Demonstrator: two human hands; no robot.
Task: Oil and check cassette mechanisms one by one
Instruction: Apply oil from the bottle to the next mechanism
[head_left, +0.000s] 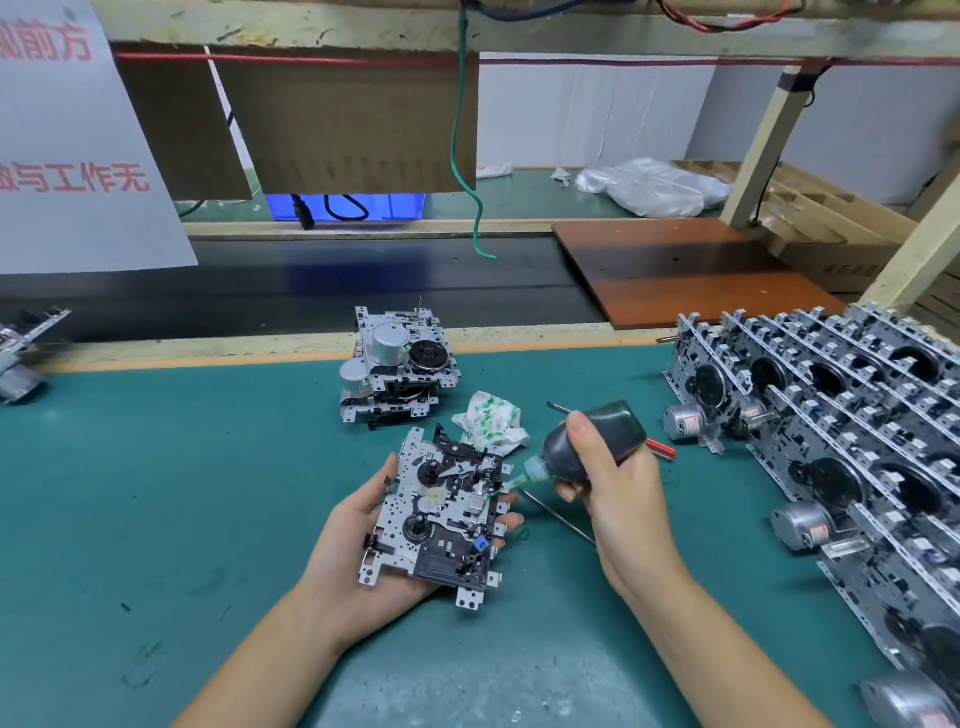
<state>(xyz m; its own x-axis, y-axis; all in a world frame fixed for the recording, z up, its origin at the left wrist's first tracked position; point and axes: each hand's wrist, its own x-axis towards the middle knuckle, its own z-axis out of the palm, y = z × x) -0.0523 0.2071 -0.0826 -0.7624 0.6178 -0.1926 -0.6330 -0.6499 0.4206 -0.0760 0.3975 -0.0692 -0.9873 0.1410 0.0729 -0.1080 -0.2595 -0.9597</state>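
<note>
My left hand (363, 551) lies palm up just above the green tabletop (156, 493), fingers curled under the edges of the cassette mechanism (441, 512) it cradles. The mechanism looks like a stiff metal plate, light, with small fragile levers and gears on top, so I judge the edges the safest hold. To its right, my right hand (613, 493) has its grip wrapped around the dark oil bottle (592, 439), tilted so the nozzle meets the mechanism's right side. Far right, racked mechanisms (831, 415) wait.

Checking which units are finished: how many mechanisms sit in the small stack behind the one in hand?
2: the upper mechanism lies on the lower mechanism, beyond the left hand. More beneath may be hidden.
</note>
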